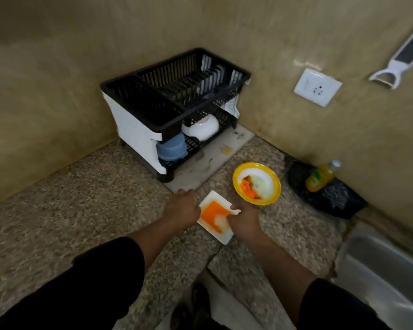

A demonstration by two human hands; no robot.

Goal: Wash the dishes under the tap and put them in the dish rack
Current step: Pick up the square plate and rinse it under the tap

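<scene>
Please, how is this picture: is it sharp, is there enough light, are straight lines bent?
Head view: the light is dim and yellowish, no hard shadows. Head view: all is soft, most smeared at the left hand, the right hand and the square plate between them. Head view: the wide lens bows the counter back edge; the sink gives only a dull sheen.

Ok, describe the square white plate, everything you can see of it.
The white plate is a shallow square, glossy like ceramic or plastic, smeared with orange sauce. It lies on or just above the speckled counter, near the yellow-rimmed plate. The right hand pinches its right edge, thumb on the rim; the left hand meets its left edge, grip unclear.
</scene>
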